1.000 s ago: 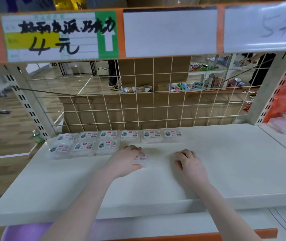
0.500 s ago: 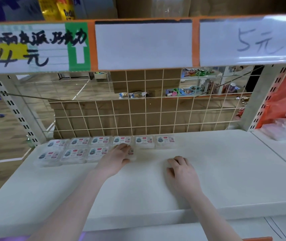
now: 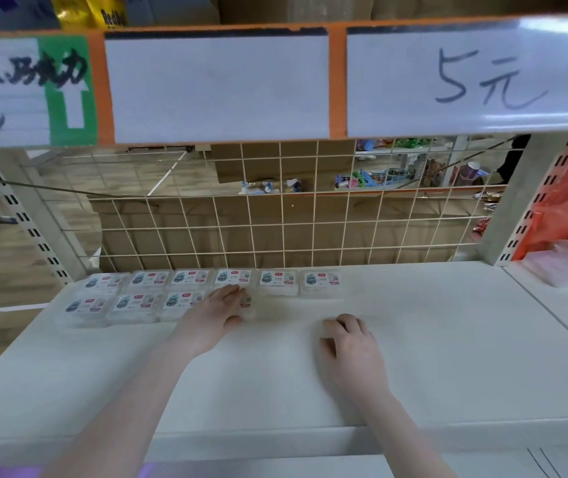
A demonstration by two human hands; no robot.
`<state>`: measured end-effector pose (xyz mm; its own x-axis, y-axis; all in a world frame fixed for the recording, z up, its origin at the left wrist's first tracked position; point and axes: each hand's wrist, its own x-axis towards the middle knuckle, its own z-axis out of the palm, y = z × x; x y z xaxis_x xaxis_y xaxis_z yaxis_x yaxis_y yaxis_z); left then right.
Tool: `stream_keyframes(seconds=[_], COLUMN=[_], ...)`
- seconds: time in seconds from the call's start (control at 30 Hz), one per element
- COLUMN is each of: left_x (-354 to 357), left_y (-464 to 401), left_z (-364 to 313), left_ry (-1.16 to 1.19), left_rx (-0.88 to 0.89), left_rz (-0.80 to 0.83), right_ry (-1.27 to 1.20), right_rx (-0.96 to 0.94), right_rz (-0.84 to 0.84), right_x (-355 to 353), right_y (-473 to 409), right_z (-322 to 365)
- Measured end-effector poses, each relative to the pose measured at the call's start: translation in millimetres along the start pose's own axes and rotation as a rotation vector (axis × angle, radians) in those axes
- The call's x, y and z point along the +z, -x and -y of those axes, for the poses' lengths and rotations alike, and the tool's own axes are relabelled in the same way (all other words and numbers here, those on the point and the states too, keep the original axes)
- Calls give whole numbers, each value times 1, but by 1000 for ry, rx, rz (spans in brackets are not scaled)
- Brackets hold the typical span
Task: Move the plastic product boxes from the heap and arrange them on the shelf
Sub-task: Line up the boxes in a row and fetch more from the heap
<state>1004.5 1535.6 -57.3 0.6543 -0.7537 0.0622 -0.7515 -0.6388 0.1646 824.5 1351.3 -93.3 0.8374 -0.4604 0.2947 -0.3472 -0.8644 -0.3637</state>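
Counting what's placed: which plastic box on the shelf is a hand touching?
The fourth box in the front row, under the left hand; the other boxes lie untouched.

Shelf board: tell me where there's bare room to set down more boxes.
Bare white shelf runs right of the last back-row box to the upright post, and along the front edge. The right hand rests mid-board. Crowded at back left: two rows of boxes, the left hand on the front row's fourth.

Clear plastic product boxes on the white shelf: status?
Left hand flat on fourth front-row clear plastic box, beside three placed. Right hand loosely curled on white shelf, holding nothing. Back row: six boxes. Nothing in the way.
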Motion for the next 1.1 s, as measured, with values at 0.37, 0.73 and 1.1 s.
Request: stream_keyframes(seconds=[0.37, 0.73, 1.1], left_x=[0, 9, 19], left_y=[5, 36, 54], left_z=[2, -31, -118], left_ry=[-53, 44, 194], left_rx=[39, 80, 299], left_rz=[13, -160, -107], right_ry=[31, 138, 194], right_rx=[47, 542, 790], right_rz=[76, -148, -362], right_x=[-11, -43, -88], right_y=[3, 75, 156], right_z=[3, 25, 18])
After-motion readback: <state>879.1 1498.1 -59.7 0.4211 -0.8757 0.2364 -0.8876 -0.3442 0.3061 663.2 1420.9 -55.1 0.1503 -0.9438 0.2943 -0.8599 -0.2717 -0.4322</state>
